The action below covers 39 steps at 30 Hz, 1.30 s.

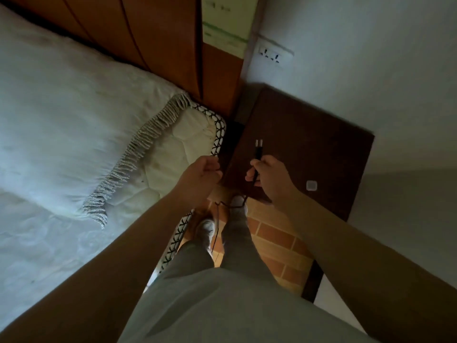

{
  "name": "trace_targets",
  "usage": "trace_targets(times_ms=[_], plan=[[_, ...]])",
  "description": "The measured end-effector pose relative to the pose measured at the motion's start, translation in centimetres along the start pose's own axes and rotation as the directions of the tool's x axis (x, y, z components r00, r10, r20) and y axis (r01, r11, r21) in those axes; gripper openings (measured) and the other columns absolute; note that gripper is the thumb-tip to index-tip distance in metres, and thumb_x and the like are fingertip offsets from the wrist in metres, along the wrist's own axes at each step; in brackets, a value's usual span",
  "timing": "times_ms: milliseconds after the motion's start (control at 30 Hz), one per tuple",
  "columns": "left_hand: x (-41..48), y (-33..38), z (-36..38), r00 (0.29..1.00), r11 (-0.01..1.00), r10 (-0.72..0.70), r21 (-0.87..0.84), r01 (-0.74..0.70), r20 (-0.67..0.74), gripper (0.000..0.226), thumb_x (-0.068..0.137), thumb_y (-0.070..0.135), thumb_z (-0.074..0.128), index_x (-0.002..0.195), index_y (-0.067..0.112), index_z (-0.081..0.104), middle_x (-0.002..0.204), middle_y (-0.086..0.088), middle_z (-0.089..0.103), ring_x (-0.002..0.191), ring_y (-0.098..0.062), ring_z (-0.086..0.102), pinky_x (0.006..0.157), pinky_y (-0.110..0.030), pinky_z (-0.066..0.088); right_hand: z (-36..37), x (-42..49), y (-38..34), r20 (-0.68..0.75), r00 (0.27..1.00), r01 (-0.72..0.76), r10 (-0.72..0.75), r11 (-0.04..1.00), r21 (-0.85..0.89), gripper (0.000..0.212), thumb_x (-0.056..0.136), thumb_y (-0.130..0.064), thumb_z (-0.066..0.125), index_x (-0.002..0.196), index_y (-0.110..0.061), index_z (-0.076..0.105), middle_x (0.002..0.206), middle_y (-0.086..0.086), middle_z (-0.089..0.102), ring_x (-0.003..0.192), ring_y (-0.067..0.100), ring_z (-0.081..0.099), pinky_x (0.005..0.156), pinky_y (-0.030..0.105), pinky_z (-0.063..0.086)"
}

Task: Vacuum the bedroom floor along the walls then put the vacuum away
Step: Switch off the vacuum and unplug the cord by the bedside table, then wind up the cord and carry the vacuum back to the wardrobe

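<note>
Vacuum's thin black power cord is all I've got here; the vacuum body isn't in view. The cord trails limp over the orange brick-pattern tile floor between the feet, so I'd call it light, floppy and snag-prone. My right hand is wrapped round the stiff black two-pin plug, metal prongs up, which is the best place to hold it. My left hand is curled beside it, and I can't tell if it's pinching cord. Beyond are the matte dark-brown wooden nightstand and then the white plastic wall socket.
</note>
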<state>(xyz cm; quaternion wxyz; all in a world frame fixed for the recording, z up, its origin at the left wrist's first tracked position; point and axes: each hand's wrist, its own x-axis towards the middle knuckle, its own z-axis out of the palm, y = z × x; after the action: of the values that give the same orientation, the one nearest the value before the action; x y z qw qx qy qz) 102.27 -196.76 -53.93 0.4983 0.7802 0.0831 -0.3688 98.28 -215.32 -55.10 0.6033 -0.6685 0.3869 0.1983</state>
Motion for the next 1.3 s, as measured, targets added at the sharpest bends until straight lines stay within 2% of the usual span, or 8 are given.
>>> trace_targets(times_ms=[133,233,333,433,633,767,1033,1300], plan=[[-2.1,-2.1,-0.8,0.993,0.998,0.026,0.052,-0.032,0.117,0.04,0.099,0.009,0.061,0.139,0.011,0.057,0.129,-0.002,0.065,0.116,-0.015,0.061,0.098,-0.025,0.045,-0.1,-6.8,4.0,-0.104,0.995,0.0,-0.005,0.999,-0.045,0.011,0.107,-0.007,0.046,0.101,-0.002,0.054,0.072,0.009,0.048,0.054,0.007,0.049,0.051,0.017,0.038],[-3.2,-2.8,-0.5,0.975,0.991,0.065,0.1,-0.088,0.214,0.041,0.101,0.01,0.06,0.141,0.012,0.054,0.134,-0.002,0.063,0.113,-0.012,0.06,0.089,-0.019,0.047,-0.9,-10.3,7.2,-0.138,0.99,-0.05,0.026,0.983,-0.176,0.022,0.108,-0.017,0.045,0.105,-0.004,0.062,0.08,0.009,0.054,0.074,0.022,0.052,0.067,0.033,0.043],[-4.3,-2.7,1.0,0.941,0.975,0.107,0.152,-0.163,0.322,0.041,0.102,0.013,0.058,0.143,0.013,0.052,0.134,0.002,0.061,0.105,-0.003,0.06,0.08,-0.014,0.046,-2.3,-13.9,9.4,-0.225,0.974,-0.05,0.006,0.98,-0.193,0.022,0.107,-0.025,0.044,0.103,-0.029,0.066,0.074,0.003,0.053,0.071,0.024,0.049,0.067,0.041,0.037],[-5.4,-2.5,3.4,0.873,0.944,0.145,0.199,-0.263,0.466,0.042,0.103,0.018,0.057,0.144,0.014,0.051,0.137,0.002,0.061,0.122,-0.01,0.059,0.091,-0.02,0.048,-3.7,-17.4,10.6,-0.332,0.943,-0.058,0.007,0.988,-0.145,0.026,0.108,-0.025,0.046,0.102,-0.041,0.065,0.07,0.001,0.049,0.064,0.019,0.045,0.061,0.035,0.033],[-8.6,-2.3,9.6,0.692,0.85,0.15,0.265,-0.455,0.707,0.042,0.103,0.016,0.059,0.144,0.012,0.052,0.14,-0.001,0.06,0.127,-0.009,0.056,0.103,-0.025,0.046,-6.4,-23.5,14.1,-0.53,0.846,-0.144,0.056,0.981,-0.127,0.018,0.106,-0.031,0.048,0.106,-0.029,0.066,0.082,0.01,0.064,0.065,0.023,0.057,0.057,0.031,0.041],[-11.7,-2.8,13.5,0.539,0.763,0.106,0.279,-0.583,0.835,0.042,0.104,0.018,0.058,0.144,0.013,0.051,0.14,0.002,0.058,0.129,-0.01,0.055,0.096,-0.017,0.043,-6.4,-28.0,18.3,-0.645,0.751,-0.168,0.143,0.985,0.022,0.019,0.104,-0.031,0.051,0.11,-0.03,0.068,0.078,0.005,0.06,0.062,0.017,0.051,0.052,0.027,0.037],[-19.5,-5.1,20.7,0.307,0.657,-0.08,0.281,-0.7,0.948,0.044,0.105,0.021,0.055,0.147,0.016,0.047,0.142,0.005,0.055,0.131,-0.008,0.05,0.103,-0.024,0.041,-4.7,-36.3,26.5,-0.776,0.589,-0.295,0.225,0.954,0.052,0.019,0.104,-0.026,0.044,0.095,-0.023,0.059,0.082,0.001,0.058,0.075,0.024,0.056,0.06,0.031,0.041],[-26.0,-7.0,25.4,0.255,0.581,-0.22,0.336,-0.741,0.942,0.038,0.105,0.02,0.055,0.143,0.02,0.049,0.143,0.006,0.054,0.134,-0.01,0.049,0.114,-0.033,0.039,-4.7,-40.1,31.6,-0.856,0.436,-0.16,0.277,0.96,0.229,0.017,0.106,-0.021,0.046,0.099,-0.014,0.059,0.079,0.001,0.056,0.066,0.016,0.048,0.055,0.031,0.032]])
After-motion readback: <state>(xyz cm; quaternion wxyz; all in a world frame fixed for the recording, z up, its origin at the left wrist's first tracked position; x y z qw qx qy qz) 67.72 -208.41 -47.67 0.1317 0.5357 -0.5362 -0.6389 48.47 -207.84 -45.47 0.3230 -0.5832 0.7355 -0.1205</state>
